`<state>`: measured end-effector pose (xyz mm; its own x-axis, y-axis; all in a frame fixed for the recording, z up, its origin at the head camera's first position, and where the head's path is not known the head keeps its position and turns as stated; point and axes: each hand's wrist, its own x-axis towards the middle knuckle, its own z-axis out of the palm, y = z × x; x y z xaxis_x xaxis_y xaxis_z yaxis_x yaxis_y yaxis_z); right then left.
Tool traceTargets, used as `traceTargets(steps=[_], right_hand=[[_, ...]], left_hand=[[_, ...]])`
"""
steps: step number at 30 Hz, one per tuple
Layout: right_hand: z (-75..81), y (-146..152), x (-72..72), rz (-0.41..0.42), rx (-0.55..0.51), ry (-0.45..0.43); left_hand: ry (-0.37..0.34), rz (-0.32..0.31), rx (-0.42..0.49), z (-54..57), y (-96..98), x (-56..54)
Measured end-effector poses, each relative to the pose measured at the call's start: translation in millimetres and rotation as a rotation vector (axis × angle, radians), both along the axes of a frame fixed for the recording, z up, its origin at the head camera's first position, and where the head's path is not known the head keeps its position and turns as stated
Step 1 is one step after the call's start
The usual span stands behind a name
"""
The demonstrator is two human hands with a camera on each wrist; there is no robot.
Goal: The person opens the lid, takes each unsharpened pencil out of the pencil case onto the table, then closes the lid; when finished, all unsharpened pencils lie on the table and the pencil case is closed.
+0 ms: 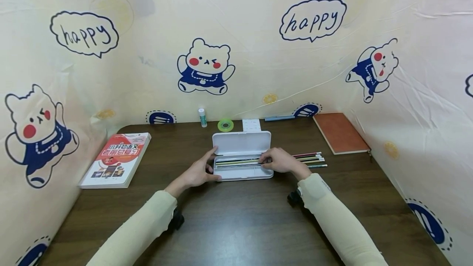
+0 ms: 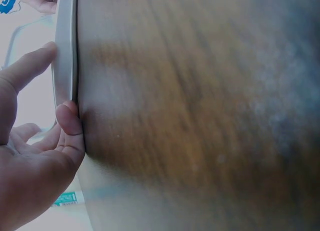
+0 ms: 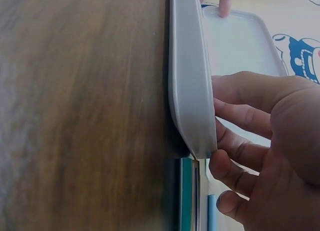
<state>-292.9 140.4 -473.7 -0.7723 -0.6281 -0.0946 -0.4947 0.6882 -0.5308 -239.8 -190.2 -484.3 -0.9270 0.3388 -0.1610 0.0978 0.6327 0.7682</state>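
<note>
Pencil case (image 1: 240, 174): white, smooth, rounded corners, lid (image 1: 242, 143) raised; centre of frame, on dark wood-grained table (image 1: 229, 216). Left hand (image 1: 196, 172): thumb and fingers clamped about the case's left end. Right hand (image 1: 281, 160): fingers bent over the right end; whether they pinch anything is not discernible. Slender pencils (image 1: 236, 161): inside, long axis left-right, extending leftward from the right hand, the nearer. Loose pencils (image 1: 312, 159): right of case, roughly parallel.

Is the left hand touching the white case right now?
Touching. The left wrist view shows it: one of the left hand's fingers meets the end of the white case, no gap visible.
</note>
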Motion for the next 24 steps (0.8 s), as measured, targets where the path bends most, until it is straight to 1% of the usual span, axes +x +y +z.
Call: traceTargets(steps=[5,15,21,24], right_hand=[[-1.1,-2.0,-2.4,0.005,0.015,0.012],[-0.4,-1.2,-1.2,-0.039,-0.005,-0.045],[-1.9,-0.9,-1.6,-0.043,-0.035,-0.021],[-1.9,0.5,-2.3,-0.052,-0.056,-0.022]], left_hand=[[-0.007,0.008,-0.011,0.0,0.6,-0.1],[-0.005,0.008,-0.008,-1.0,0.2,-0.4],[-0.001,0.0,-0.008,-2.1,-0.3,-1.1],[0.0,0.0,-0.007,-1.8,-0.3,-1.2]])
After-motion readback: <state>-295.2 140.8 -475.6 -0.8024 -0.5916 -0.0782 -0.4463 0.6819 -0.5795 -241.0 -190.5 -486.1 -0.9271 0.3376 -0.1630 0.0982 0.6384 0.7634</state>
